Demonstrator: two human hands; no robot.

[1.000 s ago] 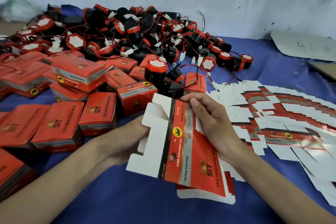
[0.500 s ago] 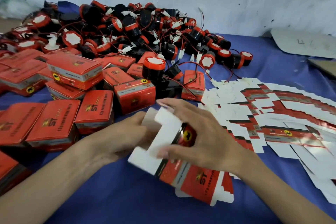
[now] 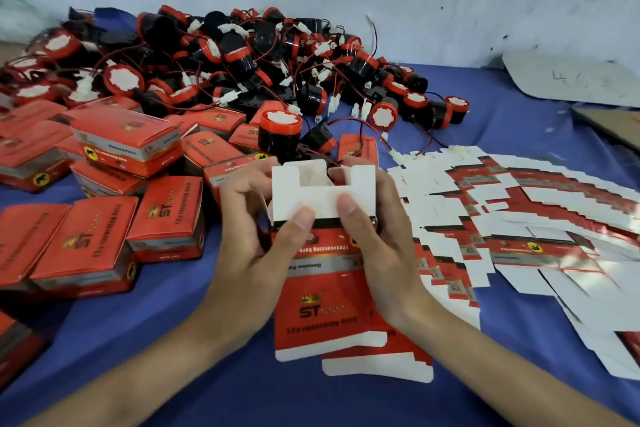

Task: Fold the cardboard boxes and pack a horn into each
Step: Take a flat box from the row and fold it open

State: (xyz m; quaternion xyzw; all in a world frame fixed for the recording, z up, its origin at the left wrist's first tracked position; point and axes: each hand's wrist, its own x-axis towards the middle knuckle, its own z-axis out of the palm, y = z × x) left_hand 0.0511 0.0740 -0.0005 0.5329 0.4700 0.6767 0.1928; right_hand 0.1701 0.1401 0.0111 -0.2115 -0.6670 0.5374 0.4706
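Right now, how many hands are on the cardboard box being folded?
2. The left hand grips the cardboard box at its left side, the right hand at its right. Neither is hidden.

Half-folded box (image 3: 322, 270): one
Folded boxes (image 3: 166, 218): at least a dozen
Loose horns (image 3: 278, 130): one heap, too many to count
Flat box blanks (image 3: 519, 218): dozens, overlapping

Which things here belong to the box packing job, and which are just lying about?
Job: half-folded box, left hand, right hand, flat blanks, horn pile, closed boxes.
Lying about: white board, brown sheet, both far right.
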